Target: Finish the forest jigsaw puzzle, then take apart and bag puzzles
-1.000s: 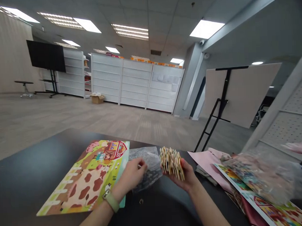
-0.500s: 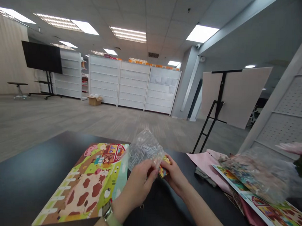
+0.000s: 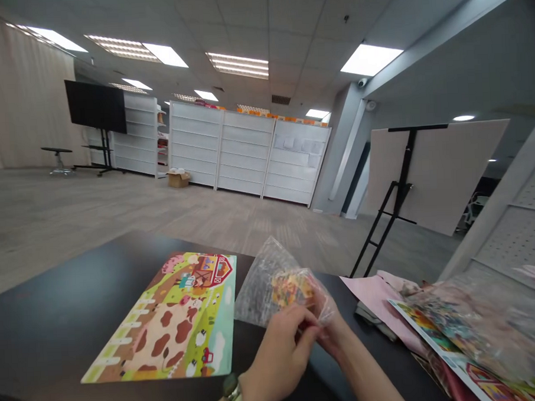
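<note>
My left hand (image 3: 285,347), with a watch (image 3: 232,391) on its wrist, pinches the near edge of a clear plastic bag (image 3: 258,289). My right hand (image 3: 326,316) reaches into the bag's mouth from the right, its fingers seen through the film and partly hidden. At its fingertips, inside the bag, is a small bunch of yellow and red puzzle pieces (image 3: 291,288). Left of the hands, a farm picture board (image 3: 166,323) with a cow, a barn and a fence lies flat on the black table (image 3: 77,303).
On the right side of the table lie pink cloth or paper (image 3: 376,296), another printed farm sheet (image 3: 437,341) and crumpled clear plastic bags (image 3: 481,321). Beyond the table stand an easel with a board (image 3: 443,169), white shelves (image 3: 243,154) and a screen on a stand (image 3: 95,107).
My right hand has moved from beside the bag into it with the puzzle pieces. My left hand has shifted to the right along the bag's edge. The view has turned slightly left.
</note>
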`<state>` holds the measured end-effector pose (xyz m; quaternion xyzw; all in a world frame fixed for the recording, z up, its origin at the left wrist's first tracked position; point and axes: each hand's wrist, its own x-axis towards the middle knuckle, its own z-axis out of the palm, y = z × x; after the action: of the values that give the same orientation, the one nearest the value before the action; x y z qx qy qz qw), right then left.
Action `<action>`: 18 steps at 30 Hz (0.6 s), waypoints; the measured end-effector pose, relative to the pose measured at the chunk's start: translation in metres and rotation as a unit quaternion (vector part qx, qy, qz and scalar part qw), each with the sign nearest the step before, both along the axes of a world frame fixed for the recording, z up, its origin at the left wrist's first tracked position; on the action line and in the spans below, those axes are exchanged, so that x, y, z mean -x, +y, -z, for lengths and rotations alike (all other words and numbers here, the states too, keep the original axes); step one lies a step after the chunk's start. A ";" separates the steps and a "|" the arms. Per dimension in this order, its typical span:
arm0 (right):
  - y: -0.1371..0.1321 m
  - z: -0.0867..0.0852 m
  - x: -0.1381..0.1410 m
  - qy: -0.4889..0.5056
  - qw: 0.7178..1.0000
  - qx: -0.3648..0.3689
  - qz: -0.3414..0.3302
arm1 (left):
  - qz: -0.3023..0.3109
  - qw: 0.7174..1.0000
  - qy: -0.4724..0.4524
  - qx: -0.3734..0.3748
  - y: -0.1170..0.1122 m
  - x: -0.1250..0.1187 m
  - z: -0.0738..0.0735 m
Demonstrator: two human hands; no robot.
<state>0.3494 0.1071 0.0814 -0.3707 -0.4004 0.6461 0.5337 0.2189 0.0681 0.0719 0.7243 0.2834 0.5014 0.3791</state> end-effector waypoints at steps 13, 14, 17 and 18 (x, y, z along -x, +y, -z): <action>-0.001 -0.006 -0.002 -0.223 0.911 -0.211 0.275 | -0.079 0.870 -0.449 0.189 0.060 0.079 -0.031; 0.000 -0.003 0.002 -0.195 0.933 -0.163 0.254 | -0.076 0.875 -0.439 0.188 0.059 0.080 -0.030; 0.006 0.006 0.012 -0.097 0.981 -0.017 0.165 | -0.058 0.905 -0.381 0.179 0.053 0.073 -0.027; 0.008 0.009 0.015 -0.071 0.987 0.016 0.141 | -0.051 0.917 -0.354 0.175 0.049 0.068 -0.026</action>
<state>0.3346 0.1153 0.0721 -0.4770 -0.3706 0.5428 0.5834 0.1510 0.1173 0.0983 0.4057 0.2507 0.6861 0.5494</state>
